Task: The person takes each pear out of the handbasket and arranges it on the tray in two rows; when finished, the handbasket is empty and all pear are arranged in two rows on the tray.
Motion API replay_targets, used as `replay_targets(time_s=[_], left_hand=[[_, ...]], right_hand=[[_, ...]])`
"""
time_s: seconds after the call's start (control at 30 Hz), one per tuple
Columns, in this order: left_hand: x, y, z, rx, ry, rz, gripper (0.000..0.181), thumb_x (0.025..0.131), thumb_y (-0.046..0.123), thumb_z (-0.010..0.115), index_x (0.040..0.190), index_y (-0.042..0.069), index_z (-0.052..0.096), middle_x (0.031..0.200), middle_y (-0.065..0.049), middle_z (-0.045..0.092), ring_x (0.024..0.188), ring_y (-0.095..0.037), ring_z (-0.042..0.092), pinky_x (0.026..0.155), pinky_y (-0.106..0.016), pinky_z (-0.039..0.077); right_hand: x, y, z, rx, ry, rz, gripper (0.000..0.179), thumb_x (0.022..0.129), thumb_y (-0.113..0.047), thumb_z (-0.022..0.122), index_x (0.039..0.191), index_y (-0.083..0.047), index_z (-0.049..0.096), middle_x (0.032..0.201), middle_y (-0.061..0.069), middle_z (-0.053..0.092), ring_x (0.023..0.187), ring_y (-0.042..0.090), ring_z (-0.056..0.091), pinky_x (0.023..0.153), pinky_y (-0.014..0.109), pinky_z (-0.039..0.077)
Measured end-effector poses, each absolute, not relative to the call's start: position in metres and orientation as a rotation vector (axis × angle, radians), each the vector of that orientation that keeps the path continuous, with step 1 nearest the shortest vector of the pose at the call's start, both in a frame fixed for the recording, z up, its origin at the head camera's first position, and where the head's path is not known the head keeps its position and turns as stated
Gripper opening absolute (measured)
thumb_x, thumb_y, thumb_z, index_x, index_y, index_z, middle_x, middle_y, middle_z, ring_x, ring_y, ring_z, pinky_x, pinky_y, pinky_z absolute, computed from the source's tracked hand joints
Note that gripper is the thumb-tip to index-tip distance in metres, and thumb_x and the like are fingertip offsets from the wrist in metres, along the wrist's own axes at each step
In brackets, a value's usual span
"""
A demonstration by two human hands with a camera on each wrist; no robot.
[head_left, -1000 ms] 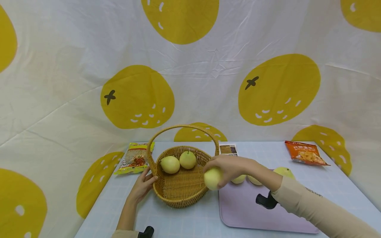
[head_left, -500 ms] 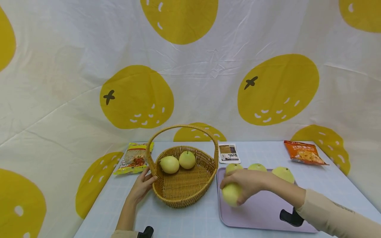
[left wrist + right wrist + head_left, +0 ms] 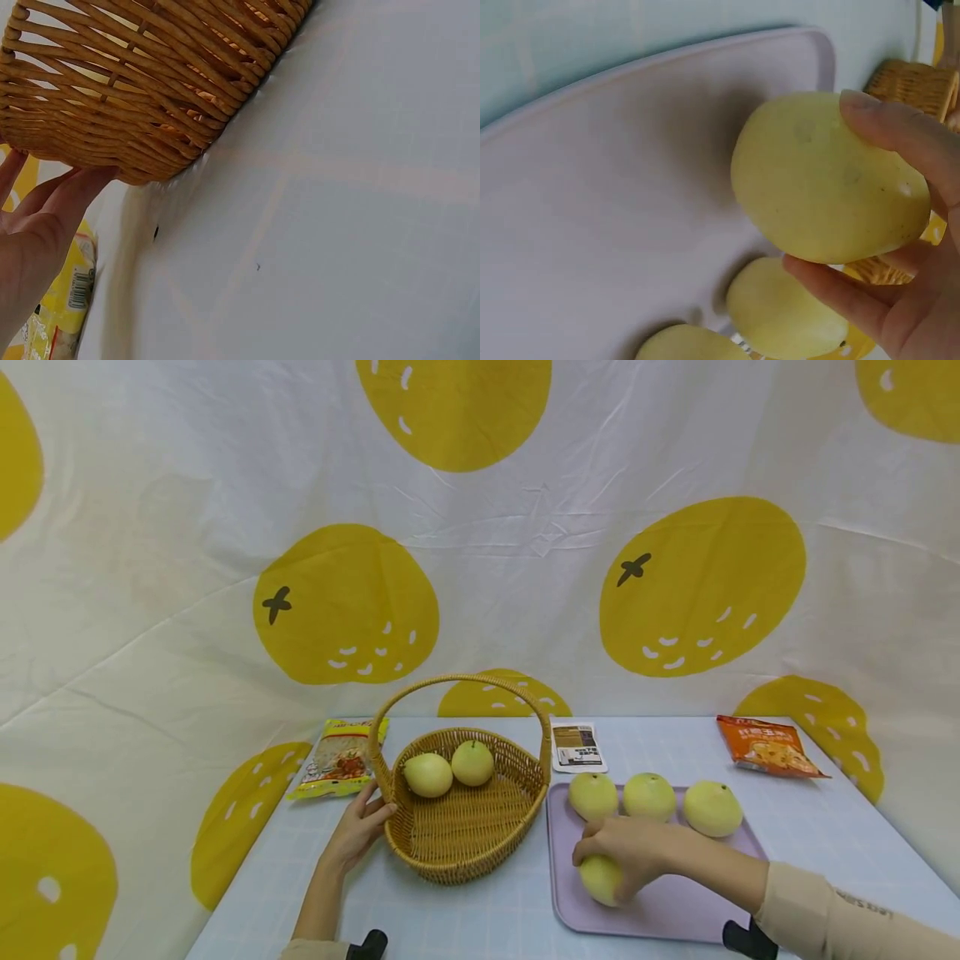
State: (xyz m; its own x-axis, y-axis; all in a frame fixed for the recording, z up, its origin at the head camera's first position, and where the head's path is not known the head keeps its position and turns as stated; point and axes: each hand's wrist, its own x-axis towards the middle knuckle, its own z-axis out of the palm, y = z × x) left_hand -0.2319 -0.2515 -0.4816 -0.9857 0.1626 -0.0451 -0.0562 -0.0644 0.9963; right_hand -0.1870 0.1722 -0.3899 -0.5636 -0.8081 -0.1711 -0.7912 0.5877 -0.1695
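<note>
My right hand (image 3: pixel 630 852) grips a pale yellow pear (image 3: pixel 829 180) low over the lilac tray (image 3: pixel 675 918), thumb on one side and fingers on the other. In the right wrist view a shadow shows beside the pear; whether it touches the tray I cannot tell. Three more pears, a left one (image 3: pixel 592 795), a middle one (image 3: pixel 649 797) and a right one (image 3: pixel 712 808), sit along the tray's back. My left hand (image 3: pixel 356 835) touches the left side of the wicker basket (image 3: pixel 465 827) with fairly straight fingers. Inside the basket lie two pears (image 3: pixel 428 775).
Behind the basket's left side lies a yellow food packet (image 3: pixel 339 760). A small white-and-brown packet (image 3: pixel 577 747) lies behind the tray, and an orange snack bag (image 3: pixel 772 747) at the back right. The basket's tall handle (image 3: pixel 457 678) arches above it.
My right hand has carried the pear from the basket's right side rightward and down over the tray's front left part. My left hand and the basket have stayed put.
</note>
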Motion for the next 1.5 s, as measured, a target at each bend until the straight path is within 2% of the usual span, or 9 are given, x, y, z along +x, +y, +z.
replay_targets(time_s=[0.37,0.73,1.0,1.23,1.5], left_hand=[[-0.231,-0.253,-0.483,0.124,2.068,2.171,0.072,0.094,0.006,0.054,0.152,0.006,0.010,0.144,-0.034,0.028,0.123,-0.038,0.046,0.084,-0.031,0.051],[-0.232,-0.253,-0.484,0.109,2.070,2.180,0.073,0.094,0.006,0.055,0.152,0.006,0.011,0.145,-0.033,0.028,0.125,-0.040,0.043,0.085,-0.032,0.050],[-0.232,-0.252,-0.482,0.116,2.051,2.183,0.073,0.094,0.005,0.054,0.152,0.006,0.009,0.145,-0.033,0.027,0.126,-0.042,0.040,0.085,-0.031,0.050],[-0.231,-0.252,-0.481,0.125,2.026,2.192,0.073,0.095,0.003,0.052,0.152,0.005,0.007,0.145,-0.033,0.026,0.127,-0.043,0.038,0.086,-0.030,0.049],[-0.231,-0.251,-0.482,0.126,2.015,2.201,0.073,0.095,0.002,0.052,0.152,0.006,0.006,0.146,-0.032,0.026,0.127,-0.041,0.039,0.086,-0.030,0.049]], right_hand=[[-0.186,0.174,-0.403,-1.289,2.620,-0.120,0.055,0.055,-0.020,0.086,0.105,-0.027,0.065,0.103,-0.006,0.058,0.090,0.010,0.056,0.075,0.030,0.048],[-0.185,0.173,-0.409,-1.304,2.693,-0.075,0.058,0.053,-0.025,0.086,0.106,-0.028,0.061,0.103,-0.005,0.055,0.086,0.012,0.055,0.065,0.028,0.046],[-0.187,0.175,-0.409,-1.266,2.680,-0.096,0.066,0.054,-0.028,0.087,0.114,-0.023,0.061,0.107,-0.002,0.057,0.088,0.012,0.056,0.072,0.031,0.049],[-0.193,0.172,-0.399,-1.251,2.647,-0.119,0.073,0.057,-0.035,0.087,0.121,-0.016,0.060,0.114,0.003,0.060,0.096,0.013,0.056,0.084,0.034,0.049],[-0.201,0.162,-0.377,-1.214,2.654,-0.129,0.071,0.065,-0.041,0.083,0.126,-0.015,0.057,0.118,0.008,0.057,0.098,0.020,0.058,0.082,0.038,0.050]])
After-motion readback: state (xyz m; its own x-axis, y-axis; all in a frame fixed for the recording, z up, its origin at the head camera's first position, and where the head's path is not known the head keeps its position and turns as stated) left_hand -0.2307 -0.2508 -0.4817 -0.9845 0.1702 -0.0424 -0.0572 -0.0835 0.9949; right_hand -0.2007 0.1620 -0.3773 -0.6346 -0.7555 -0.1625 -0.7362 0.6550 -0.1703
